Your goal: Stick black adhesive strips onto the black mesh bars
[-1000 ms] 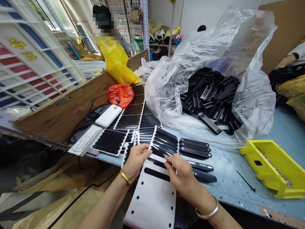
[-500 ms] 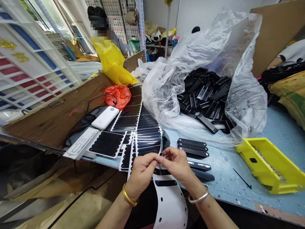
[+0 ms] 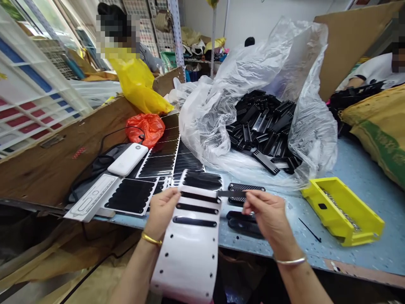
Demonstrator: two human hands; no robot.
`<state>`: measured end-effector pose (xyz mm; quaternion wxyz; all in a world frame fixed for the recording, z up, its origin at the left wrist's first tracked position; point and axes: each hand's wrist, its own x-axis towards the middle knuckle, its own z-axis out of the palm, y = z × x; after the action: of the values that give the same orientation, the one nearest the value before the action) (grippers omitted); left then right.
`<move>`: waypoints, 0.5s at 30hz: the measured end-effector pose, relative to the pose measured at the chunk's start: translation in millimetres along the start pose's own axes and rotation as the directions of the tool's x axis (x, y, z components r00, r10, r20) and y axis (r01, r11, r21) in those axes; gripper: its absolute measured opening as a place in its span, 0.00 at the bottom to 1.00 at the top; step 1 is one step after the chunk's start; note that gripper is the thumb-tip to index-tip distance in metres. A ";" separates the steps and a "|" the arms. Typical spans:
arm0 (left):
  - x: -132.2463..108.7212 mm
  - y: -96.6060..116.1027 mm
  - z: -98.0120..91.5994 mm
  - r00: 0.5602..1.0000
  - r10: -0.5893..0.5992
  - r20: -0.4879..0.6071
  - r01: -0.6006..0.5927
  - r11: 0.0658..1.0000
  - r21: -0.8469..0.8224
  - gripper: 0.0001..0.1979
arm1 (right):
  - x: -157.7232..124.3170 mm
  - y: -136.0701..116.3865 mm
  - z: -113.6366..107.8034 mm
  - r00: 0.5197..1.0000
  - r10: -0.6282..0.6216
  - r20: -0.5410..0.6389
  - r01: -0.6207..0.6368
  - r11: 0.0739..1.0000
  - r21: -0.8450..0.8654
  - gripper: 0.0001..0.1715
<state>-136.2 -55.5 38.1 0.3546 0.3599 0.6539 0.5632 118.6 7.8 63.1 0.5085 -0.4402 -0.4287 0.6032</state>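
Left hand [image 3: 162, 210]: half closed, thumb and fingers gripping the left edge of a long white perforated backing sheet [image 3: 186, 261]

Right hand [image 3: 268, 215]: thumb and forefinger pinched on the right end of a thin black adhesive strip [image 3: 232, 193]

Strip position: level, just above black mesh-faced bars [image 3: 246, 193]; left end at the sheet's right edge, attachment hard to tell

Backing sheet: curving up from the person's lap area to the table edge, bearing narrow black strips [image 3: 196, 209] in parallel rows

Wrists: gold bangle [image 3: 151, 239] on the left, silver bangle [image 3: 291, 261] on the right

Table: pale blue speckled workbench [image 3: 363, 181] bearing dark rounded bars [image 3: 243, 223], black-striped sheets [image 3: 186, 162], a yellow plastic bin [image 3: 343, 211]

Beyond: clear plastic bag [image 3: 253, 105] holding black comb-shaped parts [image 3: 262, 126]; co-worker in yellow apron [image 3: 136, 80]
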 end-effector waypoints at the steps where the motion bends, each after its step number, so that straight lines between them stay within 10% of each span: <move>1: 13.4 -3.2 -6.9 0.998 0.008 -0.063 -0.005 0.999 0.045 0.11 | 2.8 -8.1 -15.1 0.999 -0.018 -0.029 0.018 1.000 0.017 0.10; 4: 48.5 -12.0 -19.5 0.973 0.113 -0.203 -0.045 0.948 0.314 0.10 | 5.3 -31.1 -54.6 0.991 -0.070 -0.118 0.070 0.998 -0.005 0.12; 8: 68.4 -16.9 -20.6 0.957 0.280 -0.070 -0.127 0.627 0.769 0.10 | -0.7 -47.3 -81.9 0.989 -0.102 -0.107 0.094 0.993 -0.075 0.11; 15: 55.0 0.9 -5.2 0.939 0.343 0.007 -0.144 0.377 0.915 0.20 | 0.8 -39.7 -98.4 0.993 -0.109 -0.040 0.103 0.986 -0.131 0.09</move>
<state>-167.6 -10.0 36.4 -0.0449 0.5322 0.8219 0.1979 223.1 20.0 77.2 0.5202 -0.4627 -0.4776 0.5358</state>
